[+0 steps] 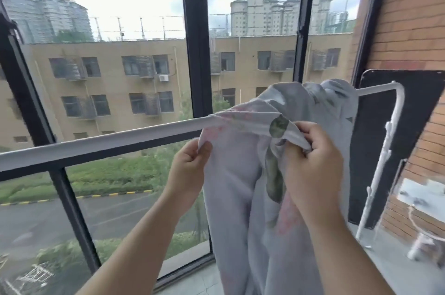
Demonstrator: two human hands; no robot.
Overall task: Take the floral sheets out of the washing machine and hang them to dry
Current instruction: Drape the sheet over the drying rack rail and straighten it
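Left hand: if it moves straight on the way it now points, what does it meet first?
Probably the white rail, just above the left hand, which pinches the edge of the floral sheet draped over that rail. Depth is unclear, though.

You're standing on a glazed home balcony, high up: black-framed windows [195, 53] run nearly to the floor, a brick wall [414, 17] closes the right side, and a white drying rail [96, 143] carries a floral sheet [231, 186]. Beyond the glass lie a tan apartment block [115, 85] and a road [36, 220] below.
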